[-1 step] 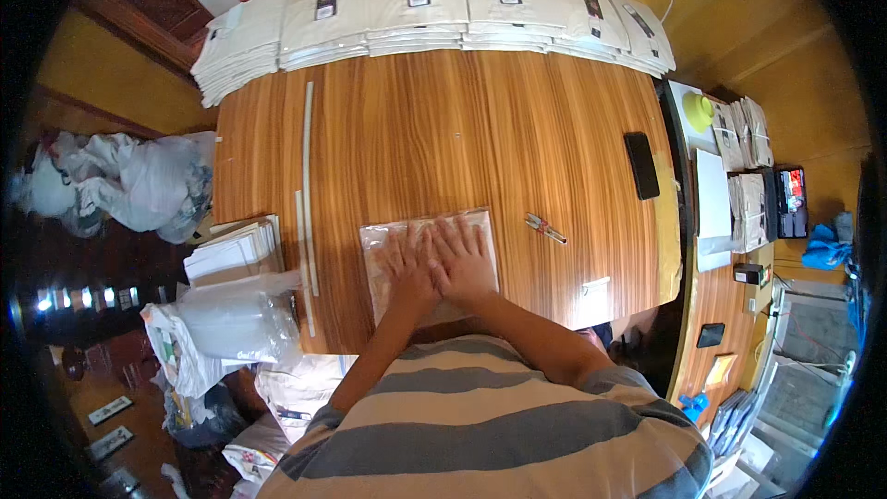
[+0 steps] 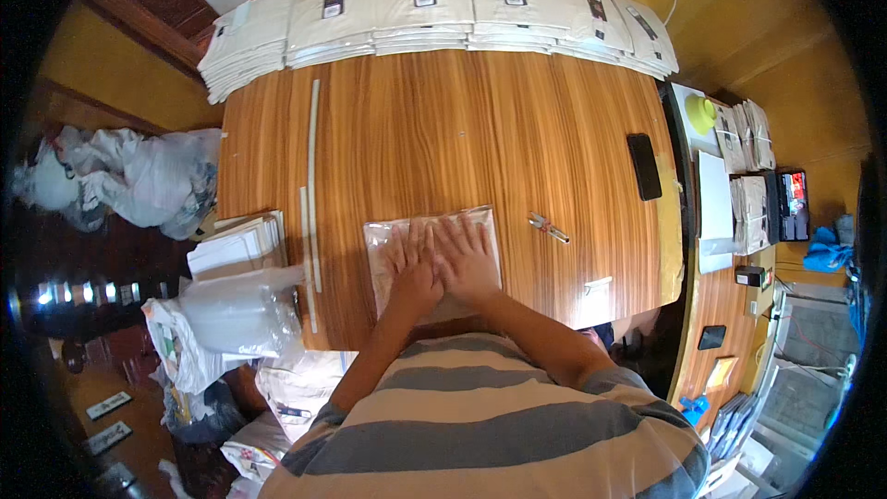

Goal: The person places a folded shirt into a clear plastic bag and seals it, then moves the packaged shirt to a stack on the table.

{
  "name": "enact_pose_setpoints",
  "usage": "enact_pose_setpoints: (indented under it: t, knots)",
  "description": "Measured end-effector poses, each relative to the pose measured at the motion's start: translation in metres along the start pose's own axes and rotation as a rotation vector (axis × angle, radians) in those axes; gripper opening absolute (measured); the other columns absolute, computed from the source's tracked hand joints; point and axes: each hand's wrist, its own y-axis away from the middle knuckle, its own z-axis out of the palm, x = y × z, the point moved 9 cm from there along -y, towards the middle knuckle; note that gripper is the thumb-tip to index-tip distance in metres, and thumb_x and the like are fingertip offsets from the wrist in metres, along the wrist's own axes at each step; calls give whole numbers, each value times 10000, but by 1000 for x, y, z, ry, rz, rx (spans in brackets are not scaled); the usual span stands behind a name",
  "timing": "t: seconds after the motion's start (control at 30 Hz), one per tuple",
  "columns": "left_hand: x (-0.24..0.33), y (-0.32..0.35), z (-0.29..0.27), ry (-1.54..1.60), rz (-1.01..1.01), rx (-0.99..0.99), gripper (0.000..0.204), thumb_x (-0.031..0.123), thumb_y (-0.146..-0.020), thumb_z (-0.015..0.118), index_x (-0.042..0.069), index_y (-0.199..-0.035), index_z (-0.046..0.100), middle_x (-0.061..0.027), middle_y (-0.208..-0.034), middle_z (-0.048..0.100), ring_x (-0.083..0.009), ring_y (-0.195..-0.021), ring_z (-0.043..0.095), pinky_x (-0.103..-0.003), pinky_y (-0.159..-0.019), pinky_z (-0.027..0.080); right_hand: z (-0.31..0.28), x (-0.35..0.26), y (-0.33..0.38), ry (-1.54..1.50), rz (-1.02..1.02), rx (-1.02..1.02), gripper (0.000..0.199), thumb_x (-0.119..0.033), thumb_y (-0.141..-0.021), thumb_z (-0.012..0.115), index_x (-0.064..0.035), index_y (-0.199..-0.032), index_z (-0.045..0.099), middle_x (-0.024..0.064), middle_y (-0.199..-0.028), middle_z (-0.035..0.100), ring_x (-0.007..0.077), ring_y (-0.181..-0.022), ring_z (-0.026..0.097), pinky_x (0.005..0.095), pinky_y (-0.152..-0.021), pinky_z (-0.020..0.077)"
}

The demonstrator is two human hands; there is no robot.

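Observation:
A pale folded garment in a clear plastic bag point(image 2: 378, 270) lies flat at the near edge of the wooden table point(image 2: 434, 139). My left hand point(image 2: 412, 275) presses flat on its middle, fingers stretched out and a little apart. Beside it, touching at the thumbs, my right hand point(image 2: 464, 263) also rests palm down on the bag with its fingers spread. Neither hand grips anything. Most of the garment's lower part is hidden under my hands and wrists. To the right of the bag lies a small pair of thread snips point(image 2: 549, 228).
Stacks of bagged white garments point(image 2: 423, 5) line the far edge. A black phone point(image 2: 644, 166) lies at the right, with two pale strips point(image 2: 313, 166) at the left. Clear plastic bags point(image 2: 242, 310) and papers point(image 2: 238, 248) sit at the left edge. A second table point(image 2: 695, 310) stands on the right.
The whole view has shifted very slightly. My hands stay flat on the bag, with no clear movement over it.

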Motion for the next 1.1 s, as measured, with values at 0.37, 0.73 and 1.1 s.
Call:
enact_pose_setpoints:
  t: [0.37,0.73,1.1]
  knots:
    - [-102,85,-29,890,-568,-340,401,226,-945,797,-10,-1245,675,-104,-1044,757,-197,-912,717,-338,-838,579,-30,65,101,-695,670,-108,612,-339,-893,844,36,-1321,619,136,-1052,736,216,-950,713,360,-845,577]
    - [38,-45,-149,2084,26,97,1108,845,-935,415,-12,-1621,267,-232,-1594,433,-368,-1445,455,-482,-1238,310,-273,-60,39,-19,-502,651,231,-109,-748,863,-95,-917,705,95,-1016,660,266,-1046,673,338,-875,583]
    - [105,-153,-85,1987,49,-254,466,256,-1015,589,-49,-1368,582,-207,-1317,679,-315,-1211,668,-450,-1049,528,-149,142,62,-1451,419,827,1045,-308,-772,921,-8,-1567,313,182,-1536,412,352,-1421,436,505,-1201,365]
